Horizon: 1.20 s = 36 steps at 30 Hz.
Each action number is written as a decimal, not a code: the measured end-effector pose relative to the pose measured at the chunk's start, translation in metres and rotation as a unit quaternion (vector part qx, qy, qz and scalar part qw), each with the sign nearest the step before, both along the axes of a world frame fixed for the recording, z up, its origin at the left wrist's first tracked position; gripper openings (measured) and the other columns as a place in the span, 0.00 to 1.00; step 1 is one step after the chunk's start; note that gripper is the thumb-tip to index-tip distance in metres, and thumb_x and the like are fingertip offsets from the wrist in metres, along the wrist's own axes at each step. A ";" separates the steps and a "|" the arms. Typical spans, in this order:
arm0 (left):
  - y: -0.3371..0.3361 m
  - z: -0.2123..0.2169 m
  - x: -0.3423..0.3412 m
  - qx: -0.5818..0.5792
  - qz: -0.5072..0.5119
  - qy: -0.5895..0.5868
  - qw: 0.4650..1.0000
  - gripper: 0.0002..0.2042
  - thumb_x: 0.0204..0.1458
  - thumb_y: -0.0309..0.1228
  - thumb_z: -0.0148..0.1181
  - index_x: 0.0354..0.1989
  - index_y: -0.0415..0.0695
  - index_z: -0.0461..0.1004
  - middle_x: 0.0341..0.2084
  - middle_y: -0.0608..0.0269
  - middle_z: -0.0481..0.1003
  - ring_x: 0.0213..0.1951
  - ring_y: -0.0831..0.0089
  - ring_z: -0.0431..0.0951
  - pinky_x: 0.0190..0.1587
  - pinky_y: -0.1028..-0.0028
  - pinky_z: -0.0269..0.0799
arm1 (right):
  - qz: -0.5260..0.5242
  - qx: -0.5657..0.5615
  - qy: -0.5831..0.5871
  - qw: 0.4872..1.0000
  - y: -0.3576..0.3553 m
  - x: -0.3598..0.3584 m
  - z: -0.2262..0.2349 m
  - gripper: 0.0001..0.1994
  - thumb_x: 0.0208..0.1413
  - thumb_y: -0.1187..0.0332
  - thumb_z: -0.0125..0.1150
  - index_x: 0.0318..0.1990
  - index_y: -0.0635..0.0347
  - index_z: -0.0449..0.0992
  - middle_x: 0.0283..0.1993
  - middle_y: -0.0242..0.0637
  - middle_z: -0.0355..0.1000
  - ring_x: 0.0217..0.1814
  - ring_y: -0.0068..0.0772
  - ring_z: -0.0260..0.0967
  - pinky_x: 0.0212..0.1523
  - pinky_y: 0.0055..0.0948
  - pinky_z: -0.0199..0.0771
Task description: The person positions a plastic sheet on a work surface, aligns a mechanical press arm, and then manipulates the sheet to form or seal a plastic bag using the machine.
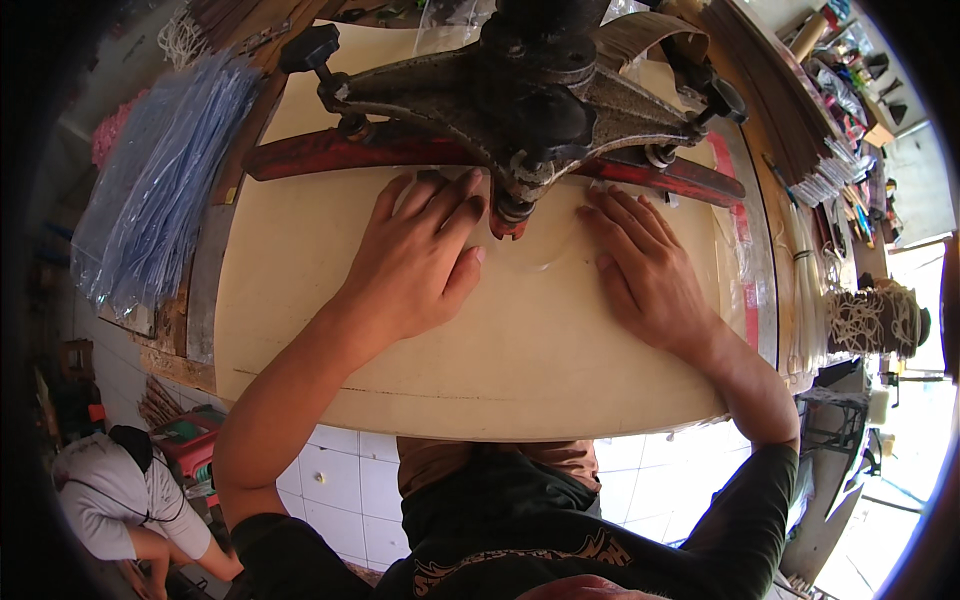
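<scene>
A dark cast-metal press head with black knobs stands over a tan sheet-covered work surface. Under its arms runs a worn red bar. My left hand rests on the tan surface, left of the central foot, its fingers stretched toward the bar and holding nothing I can see. To the right of that foot, my right hand lies with fingers extended and fingertips close to the bar. A small pale piece shows by those fingertips; its kind is unclear. Between the hands, a faint translucent curved strip lies on the sheet.
Stacked clear plastic sleeves occupy the left side. Along the right edge are red tape, bundled pale cords and a wound spool. Another person bends over at lower left, near a red crate.
</scene>
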State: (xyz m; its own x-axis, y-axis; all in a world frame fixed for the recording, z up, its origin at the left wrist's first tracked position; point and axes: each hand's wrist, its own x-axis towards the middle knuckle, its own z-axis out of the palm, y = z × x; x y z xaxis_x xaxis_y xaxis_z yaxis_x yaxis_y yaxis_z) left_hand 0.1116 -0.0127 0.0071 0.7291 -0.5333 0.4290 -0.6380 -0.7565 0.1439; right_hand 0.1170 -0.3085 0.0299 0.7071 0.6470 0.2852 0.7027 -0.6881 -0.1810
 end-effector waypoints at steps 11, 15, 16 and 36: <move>0.001 -0.002 -0.002 -0.016 -0.002 -0.007 1.000 0.21 0.55 0.33 0.59 0.55 0.35 0.74 0.59 0.50 0.75 0.55 0.57 0.71 0.67 0.52 0.60 | -0.002 0.000 0.000 1.000 0.001 0.000 -0.001 0.26 0.58 0.73 0.54 0.65 0.67 0.69 0.70 0.56 0.66 0.75 0.59 0.59 0.76 0.57 0.56; -0.001 0.000 -0.002 -0.017 -0.002 -0.007 1.000 0.21 0.55 0.33 0.59 0.55 0.35 0.74 0.59 0.51 0.75 0.56 0.57 0.71 0.66 0.52 0.61 | -0.003 -0.003 0.001 1.000 0.001 -0.001 0.000 0.25 0.58 0.73 0.53 0.65 0.67 0.69 0.69 0.57 0.66 0.75 0.60 0.59 0.76 0.57 0.56; -0.002 0.001 -0.001 -0.016 -0.003 -0.008 1.000 0.21 0.55 0.33 0.59 0.55 0.35 0.74 0.58 0.51 0.75 0.56 0.57 0.71 0.66 0.52 0.61 | -0.004 -0.004 0.001 1.000 0.000 -0.001 0.001 0.25 0.59 0.72 0.53 0.65 0.67 0.69 0.69 0.58 0.66 0.75 0.60 0.60 0.76 0.57 0.56; 0.000 -0.003 0.001 0.001 -0.006 -0.008 1.000 0.24 0.54 0.33 0.59 0.58 0.33 0.73 0.60 0.51 0.72 0.59 0.58 0.69 0.66 0.54 0.61 | 0.000 -0.010 -0.013 1.000 0.000 -0.001 -0.002 0.26 0.57 0.72 0.54 0.65 0.67 0.69 0.70 0.57 0.66 0.74 0.60 0.61 0.76 0.56 0.56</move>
State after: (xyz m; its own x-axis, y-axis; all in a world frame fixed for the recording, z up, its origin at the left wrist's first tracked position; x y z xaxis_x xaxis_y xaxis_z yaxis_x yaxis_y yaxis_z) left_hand 0.1127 -0.0123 0.0040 0.7164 -0.5420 0.4393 -0.6487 -0.7493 0.1333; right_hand 0.1159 -0.3086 0.0280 0.7005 0.6521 0.2901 0.7062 -0.6921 -0.1494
